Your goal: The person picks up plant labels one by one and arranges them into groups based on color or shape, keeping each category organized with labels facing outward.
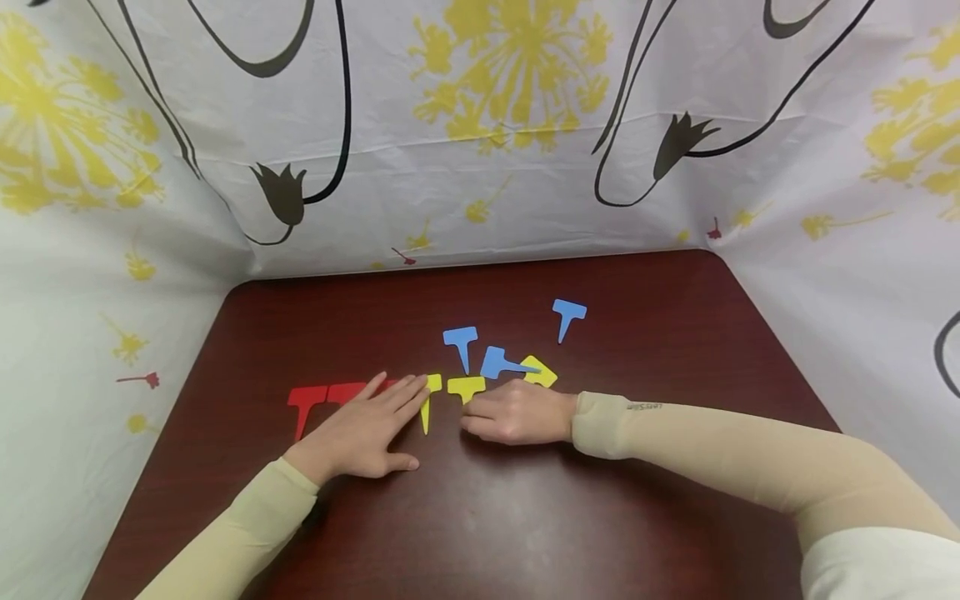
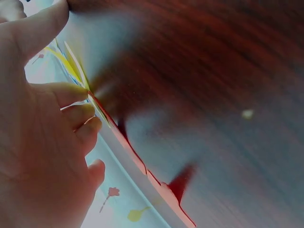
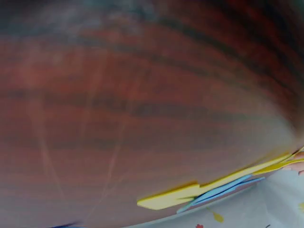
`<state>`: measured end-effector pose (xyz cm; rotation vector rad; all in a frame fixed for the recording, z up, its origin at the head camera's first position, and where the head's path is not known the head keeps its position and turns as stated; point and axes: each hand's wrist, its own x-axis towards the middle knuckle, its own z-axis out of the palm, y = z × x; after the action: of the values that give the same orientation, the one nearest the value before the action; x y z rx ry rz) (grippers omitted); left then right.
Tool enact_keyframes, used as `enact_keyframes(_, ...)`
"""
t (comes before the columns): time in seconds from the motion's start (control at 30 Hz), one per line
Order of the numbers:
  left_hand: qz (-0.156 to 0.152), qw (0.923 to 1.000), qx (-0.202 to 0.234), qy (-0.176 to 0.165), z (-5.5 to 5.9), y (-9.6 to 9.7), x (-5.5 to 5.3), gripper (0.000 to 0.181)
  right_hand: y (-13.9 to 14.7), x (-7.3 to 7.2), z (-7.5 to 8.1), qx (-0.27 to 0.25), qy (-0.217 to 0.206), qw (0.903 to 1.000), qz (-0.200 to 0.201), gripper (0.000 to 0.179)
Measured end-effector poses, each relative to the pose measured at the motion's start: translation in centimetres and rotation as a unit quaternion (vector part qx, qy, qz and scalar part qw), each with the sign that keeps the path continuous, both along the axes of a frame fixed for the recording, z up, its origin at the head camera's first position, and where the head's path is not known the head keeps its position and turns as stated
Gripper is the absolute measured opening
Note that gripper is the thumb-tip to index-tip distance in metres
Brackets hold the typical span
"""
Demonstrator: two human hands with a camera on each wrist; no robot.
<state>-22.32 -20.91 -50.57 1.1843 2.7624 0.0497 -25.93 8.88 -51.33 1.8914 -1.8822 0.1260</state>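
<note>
My right hand has curled fingers at the stem of a yellow T-shaped plant label and pinches it; the stem is partly hidden. Flat on the table lies my left hand, its straight fingers over red plant labels and touching the edge of another yellow plant label. The red and yellow labels form a row, heads side by side. In the left wrist view, my left hand has extended fingers beside the red labels. The right wrist view shows yellow labels near a fingertip.
Behind the row lie blue plant labels, one of which crosses its stem over a third yellow label. Another blue label lies farther back. A patterned white cloth encloses the dark wooden table at back and sides.
</note>
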Motion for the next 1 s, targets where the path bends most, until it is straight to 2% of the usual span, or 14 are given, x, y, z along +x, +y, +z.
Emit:
enact_keyframes(0.17,0.0,0.9999,-0.004,-0.012,-0.1,-0.1,0.0,0.102,-0.5,0.1,-0.5,0.032,0.024,0.9991,-0.015,0.02)
enact_keyframes(0.23,0.0,0.9999,-0.006,-0.013,-0.1,-0.2,0.1,0.101,-0.8,0.1,-0.6,0.036,0.017,0.999,-0.019,0.018)
enact_keyframes(0.33,-0.001,0.9999,-0.003,-0.013,-0.1,-0.2,0.1,0.101,-1.1,0.0,-0.7,0.024,-0.026,0.9987,-0.037,0.014)
enact_keyframes(0.4,-0.002,0.9999,0.0,-0.011,-0.1,-0.2,0.0,0.101,-1.3,-0.1,-0.6,0.01,-0.062,0.9957,-0.069,0.015)
enact_keyframes(0.5,-0.002,1.0,0.003,-0.003,-0.2,-0.3,-0.1,0.101,-1.5,-0.3,-0.5,0.002,-0.108,0.985,-0.135,0.025)
enact_keyframes(0.6,0.0,1.0,0.002,0.001,-0.3,-0.3,-0.2,0.101,-1.5,-0.5,-0.4,0.021,-0.13,0.9744,-0.182,0.033)
enact_keyframes(0.8,0.001,1.0,-0.001,-0.006,-0.4,-0.3,-0.2,0.1,-1.5,-0.6,-0.6,0.047,-0.162,0.9631,-0.21,0.03)
enact_keyframes(1.0,0.001,1.0,0.003,-0.006,-0.5,-0.3,-0.3,0.1,-1.7,-0.5,-0.7,0.054,-0.162,0.961,-0.218,0.033)
